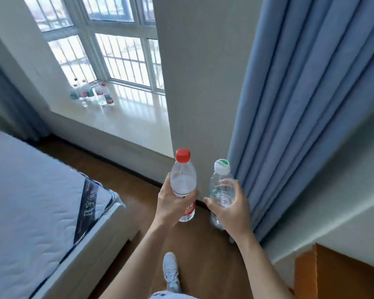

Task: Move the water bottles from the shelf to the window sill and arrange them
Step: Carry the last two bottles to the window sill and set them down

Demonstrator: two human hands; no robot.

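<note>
Between bed and wall, on the approach to the window, a person carries two water bottles toward the window sill (pixel 127 117), one in each hand. The left hand (pixel 167 205) has fingers and thumb wrapped round the middle of the red-capped bottle (pixel 183 180), and holds it upright. The right hand (pixel 233 212) curls its fingers round the body of the white-capped bottle (pixel 220 180), whose cap bears a green mark. The two bottles are close together but apart, above the wooden floor (pixel 138 190) and well short of the sill.

Judged from the scene, the job is well advanced but not finished. A cluster of bottles (pixel 91 93) already stands upright at the sill's far left corner, against the window (pixel 121 57). The pair in hand has yet to be set down and lined up with them. The shelf cannot be made out, so how many bottles remain there cannot be told.

The count: two bottles in hand, one with a red cap and one with a white. On the sill there are at least five, but glare and blur make the exact number unclear. Also in view are two hands, one shoe (pixel 171 270), one bed (pixel 30 201) and one blue curtain (pixel 300 104) at the right.
</note>
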